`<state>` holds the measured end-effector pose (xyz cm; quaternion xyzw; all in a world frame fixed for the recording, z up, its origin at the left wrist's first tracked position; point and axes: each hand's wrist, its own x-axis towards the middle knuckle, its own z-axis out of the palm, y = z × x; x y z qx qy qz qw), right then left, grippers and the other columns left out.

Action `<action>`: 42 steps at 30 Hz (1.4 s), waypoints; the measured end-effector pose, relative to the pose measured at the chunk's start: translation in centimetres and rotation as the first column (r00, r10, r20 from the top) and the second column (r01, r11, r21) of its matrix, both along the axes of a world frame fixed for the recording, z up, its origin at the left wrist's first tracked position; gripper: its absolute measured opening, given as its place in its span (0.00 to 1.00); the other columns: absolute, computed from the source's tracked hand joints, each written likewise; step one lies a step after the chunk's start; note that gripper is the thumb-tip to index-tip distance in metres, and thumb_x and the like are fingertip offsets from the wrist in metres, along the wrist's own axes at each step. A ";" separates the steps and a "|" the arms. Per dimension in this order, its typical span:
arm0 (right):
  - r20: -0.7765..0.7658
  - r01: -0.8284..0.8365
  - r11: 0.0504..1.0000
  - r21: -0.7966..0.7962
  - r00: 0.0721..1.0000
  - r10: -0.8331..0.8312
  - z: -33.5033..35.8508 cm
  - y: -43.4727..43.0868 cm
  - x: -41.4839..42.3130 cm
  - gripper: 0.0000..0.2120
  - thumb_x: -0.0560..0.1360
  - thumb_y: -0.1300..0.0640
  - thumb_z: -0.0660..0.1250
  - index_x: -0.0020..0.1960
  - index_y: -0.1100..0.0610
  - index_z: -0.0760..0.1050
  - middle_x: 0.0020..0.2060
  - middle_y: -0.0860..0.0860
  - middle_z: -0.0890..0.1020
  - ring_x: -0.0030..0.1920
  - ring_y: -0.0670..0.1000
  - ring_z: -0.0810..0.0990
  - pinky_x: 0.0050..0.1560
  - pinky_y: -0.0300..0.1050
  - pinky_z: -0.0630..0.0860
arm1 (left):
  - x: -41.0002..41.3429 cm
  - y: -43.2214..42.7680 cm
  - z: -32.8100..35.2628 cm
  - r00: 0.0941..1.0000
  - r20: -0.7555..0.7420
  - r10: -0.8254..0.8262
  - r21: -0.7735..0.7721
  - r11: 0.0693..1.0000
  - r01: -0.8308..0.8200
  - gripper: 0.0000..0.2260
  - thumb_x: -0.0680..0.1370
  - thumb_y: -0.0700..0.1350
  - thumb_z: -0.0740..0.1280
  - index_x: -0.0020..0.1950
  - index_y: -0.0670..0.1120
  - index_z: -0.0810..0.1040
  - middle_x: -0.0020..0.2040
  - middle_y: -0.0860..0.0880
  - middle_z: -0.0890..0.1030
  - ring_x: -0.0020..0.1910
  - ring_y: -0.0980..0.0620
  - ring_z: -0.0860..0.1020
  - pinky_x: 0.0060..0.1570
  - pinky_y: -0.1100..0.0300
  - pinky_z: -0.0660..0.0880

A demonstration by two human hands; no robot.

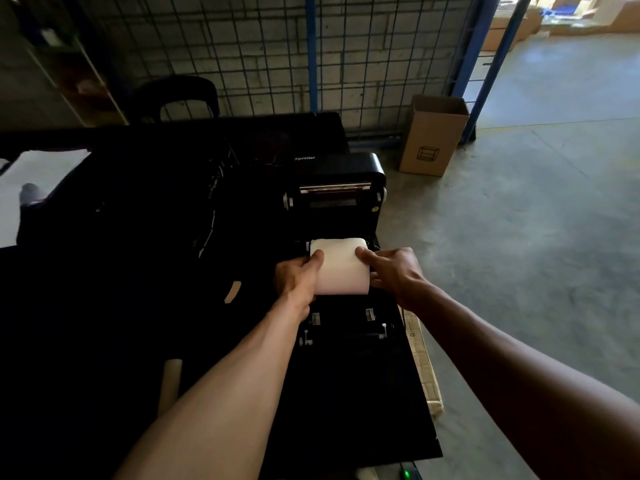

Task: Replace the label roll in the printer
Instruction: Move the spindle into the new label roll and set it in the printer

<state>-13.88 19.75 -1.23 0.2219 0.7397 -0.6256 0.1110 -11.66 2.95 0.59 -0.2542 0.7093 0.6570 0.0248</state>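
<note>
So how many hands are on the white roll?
2. The left hand grips the white roll at its left end; the right hand holds its right end, thumb on top, above the open printer.

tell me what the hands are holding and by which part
The white label roll, over the open printer. The left hand grips its left end and the right hand its right end, each with a thumb on the roll's top.
</note>
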 end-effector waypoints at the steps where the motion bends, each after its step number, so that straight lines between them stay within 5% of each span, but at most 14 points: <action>1: -0.001 -0.003 1.000 0.009 1.000 0.003 -0.1 -0.1 0.1 0.29 0.64 0.42 0.79 0.54 0.64 0.82 0.45 0.59 0.87 0.44 0.59 0.87 0.48 0.56 0.85 | -0.1 -0.1 -0.2 1.000 0.001 0.006 0.002 1.000 -0.006 0.13 0.77 0.49 0.71 0.54 0.41 0.83 0.47 0.45 0.80 0.43 0.47 0.79 0.49 0.49 0.81; 6: -0.012 0.010 0.999 0.037 1.000 -0.009 -0.7 -0.1 -0.2 0.43 0.49 0.31 0.77 0.53 0.62 0.83 0.45 0.58 0.87 0.42 0.59 0.87 0.47 0.56 0.85 | -0.4 0.0 -0.9 0.999 0.009 0.033 0.005 0.999 -0.033 0.11 0.75 0.50 0.72 0.49 0.42 0.83 0.45 0.46 0.80 0.44 0.46 0.79 0.49 0.49 0.81; 10: -0.018 0.020 0.998 0.061 1.000 -0.019 -1.1 0.0 -0.5 0.42 0.48 0.30 0.77 0.50 0.61 0.84 0.44 0.58 0.87 0.42 0.59 0.87 0.47 0.56 0.85 | -0.5 0.1 -1.6 0.998 0.030 0.050 -0.026 0.998 -0.049 0.09 0.74 0.52 0.73 0.37 0.49 0.80 0.41 0.48 0.81 0.44 0.45 0.81 0.49 0.46 0.82; 17: -0.047 0.026 0.979 0.201 0.999 -0.017 0.6 -0.8 0.6 0.23 0.70 0.42 0.75 0.54 0.59 0.84 0.47 0.57 0.86 0.46 0.57 0.85 0.52 0.54 0.84 | -0.6 0.1 -2.2 0.999 0.018 0.048 -0.103 0.994 -0.046 0.13 0.72 0.55 0.73 0.31 0.51 0.78 0.39 0.47 0.82 0.44 0.43 0.83 0.45 0.43 0.82; 24: -0.057 0.045 0.959 0.280 0.998 -0.030 1.3 -1.1 0.7 0.22 0.70 0.41 0.75 0.53 0.59 0.85 0.50 0.59 0.85 0.48 0.58 0.84 0.54 0.55 0.83 | -0.5 0.0 -1.7 1.000 0.013 0.027 -0.119 0.993 -0.026 0.15 0.73 0.54 0.73 0.46 0.42 0.85 0.44 0.45 0.83 0.45 0.44 0.83 0.46 0.44 0.82; 34: -0.099 0.062 0.939 0.340 0.995 -0.029 1.9 -1.7 1.3 0.18 0.71 0.47 0.77 0.47 0.62 0.84 0.43 0.59 0.83 0.48 0.60 0.83 0.55 0.56 0.81 | -0.4 0.1 -1.5 0.997 0.065 0.049 -0.200 0.979 -0.035 0.15 0.71 0.53 0.74 0.44 0.41 0.85 0.41 0.43 0.83 0.42 0.44 0.83 0.44 0.47 0.83; 42: -0.092 0.044 0.905 0.423 0.996 -0.006 1.6 -2.1 1.2 0.18 0.71 0.47 0.76 0.50 0.61 0.82 0.51 0.61 0.84 0.52 0.60 0.81 0.57 0.56 0.79 | -1.0 -0.1 -1.7 0.992 0.120 0.039 -0.269 0.963 -0.005 0.14 0.72 0.50 0.75 0.49 0.40 0.84 0.49 0.42 0.84 0.47 0.43 0.83 0.48 0.49 0.82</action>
